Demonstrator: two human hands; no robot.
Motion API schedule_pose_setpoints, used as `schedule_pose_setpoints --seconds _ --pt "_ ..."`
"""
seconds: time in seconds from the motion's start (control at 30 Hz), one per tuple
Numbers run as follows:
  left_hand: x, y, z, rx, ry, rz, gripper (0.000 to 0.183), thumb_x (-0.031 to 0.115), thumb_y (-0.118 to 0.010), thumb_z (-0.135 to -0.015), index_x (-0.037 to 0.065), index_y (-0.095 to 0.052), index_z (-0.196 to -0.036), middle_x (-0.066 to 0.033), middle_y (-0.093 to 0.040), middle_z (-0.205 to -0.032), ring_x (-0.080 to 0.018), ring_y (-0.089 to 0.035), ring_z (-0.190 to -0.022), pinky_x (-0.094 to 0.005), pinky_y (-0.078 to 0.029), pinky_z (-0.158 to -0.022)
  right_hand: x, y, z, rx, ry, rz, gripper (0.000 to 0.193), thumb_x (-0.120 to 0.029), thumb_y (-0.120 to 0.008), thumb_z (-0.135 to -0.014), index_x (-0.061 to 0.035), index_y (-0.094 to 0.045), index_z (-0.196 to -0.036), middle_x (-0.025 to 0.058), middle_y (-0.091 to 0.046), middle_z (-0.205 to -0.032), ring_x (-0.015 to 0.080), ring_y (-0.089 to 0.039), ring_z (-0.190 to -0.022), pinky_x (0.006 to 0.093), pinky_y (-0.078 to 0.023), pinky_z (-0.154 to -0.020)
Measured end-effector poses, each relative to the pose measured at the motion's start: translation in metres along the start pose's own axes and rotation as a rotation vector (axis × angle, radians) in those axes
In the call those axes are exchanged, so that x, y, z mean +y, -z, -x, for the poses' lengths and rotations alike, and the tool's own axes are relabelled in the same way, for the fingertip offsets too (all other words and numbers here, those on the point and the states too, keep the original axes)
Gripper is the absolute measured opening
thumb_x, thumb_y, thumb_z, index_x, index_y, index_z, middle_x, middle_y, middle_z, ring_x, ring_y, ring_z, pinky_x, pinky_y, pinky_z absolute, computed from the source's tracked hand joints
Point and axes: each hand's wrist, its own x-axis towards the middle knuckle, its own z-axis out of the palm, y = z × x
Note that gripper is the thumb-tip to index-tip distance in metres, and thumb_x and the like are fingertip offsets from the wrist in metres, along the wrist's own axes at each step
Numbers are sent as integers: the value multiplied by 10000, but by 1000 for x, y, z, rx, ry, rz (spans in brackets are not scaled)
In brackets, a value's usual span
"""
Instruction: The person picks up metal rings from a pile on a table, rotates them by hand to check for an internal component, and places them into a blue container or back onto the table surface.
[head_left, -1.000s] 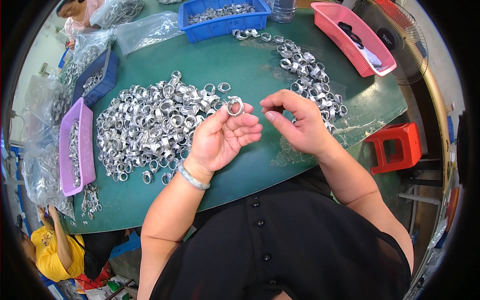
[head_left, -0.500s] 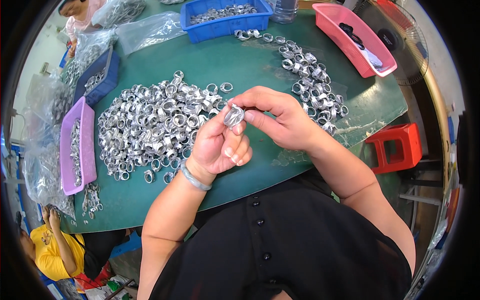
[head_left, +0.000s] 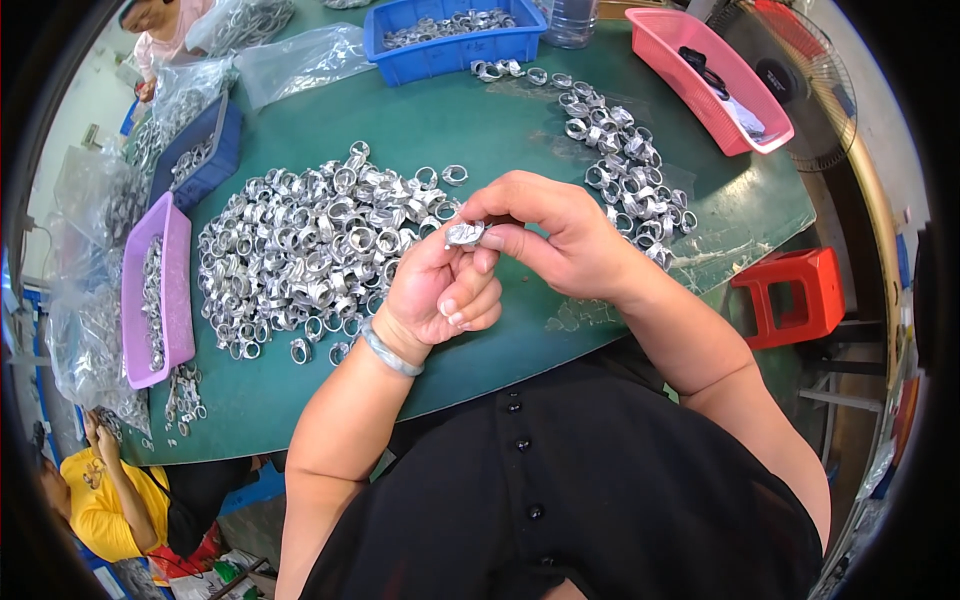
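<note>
A silver metal ring (head_left: 464,235) with a broad, patterned face is pinched between the fingertips of both hands above the green table (head_left: 400,120). My left hand (head_left: 440,285), a pale bangle (head_left: 390,350) round its wrist, grips it with the lower fingers curled in. My right hand (head_left: 550,235) holds the ring's other side between thumb and forefinger. Left of my hands spreads a big heap of similar rings (head_left: 300,250). A curved band of more rings (head_left: 620,160) lies to the right, beyond my right hand.
A blue bin (head_left: 455,65) of metal pieces stands at the back, a pink basket (head_left: 700,80) at the far right. On the left are a purple basket (head_left: 180,300), a darker blue bin (head_left: 225,150) and plastic bags. A red stool (head_left: 800,295) stands right. Two other people sit left.
The ring has been tilted between my fingertips: its broad face, turned toward me before, now shows flatter and narrower. Both hands stay in nearly the same place.
</note>
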Motion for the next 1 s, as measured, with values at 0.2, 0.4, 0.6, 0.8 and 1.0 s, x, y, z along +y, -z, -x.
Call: schedule_pose_setpoints --seconds 0.2,0.4,0.6,0.8,1.0 --pt "2 0 0 62 24 -69 537 431 -200 -983 42 -537 -833 -25 -402 -415 -150 -358 -350 -271 -302 -394 2 -1 2 6 41 28 133 0 -623 -773 -19 -605 -903 90 -608 -844 240 -603 -756 300 -489 -659" --pt "8 -7 -1 255 -52 -312 564 488 -249 -966 43 -561 -817 -59 -470 -453 -164 -417 -375 -278 -331 -401 0 1 5 7 39 69 134 -7 -629 -778 -18 -614 -912 92 -600 -865 245 -600 -763 306 -485 -663" --pt "20 -20 -1 747 -334 -1417 271 280 -567 -897 32 -588 -789 -26 -558 -539 -87 -493 -451 -236 -365 -428 11 13 17 30 -10 276 300 -30 -626 -789 -41 -577 -1085 116 -605 -950 272 -598 -846 335 -488 -725" --pt "27 -22 4 966 -496 -2714 173 198 -701 -725 62 -623 -799 -59 -570 -795 -248 -540 -815 -368 -399 -781 33 71 41 13 -369 963 289 -143 -637 -774 -33 -592 -1037 126 -583 -964 311 -544 -936 399 -444 -818" --pt "23 -17 7 1012 -396 -2663 230 162 -693 -703 64 -625 -899 -79 -561 -947 -267 -503 -977 -403 -326 -909 49 77 48 -45 -487 1128 329 -294 -704 -717 -62 -623 -935 106 -565 -942 289 -525 -963 412 -424 -832"
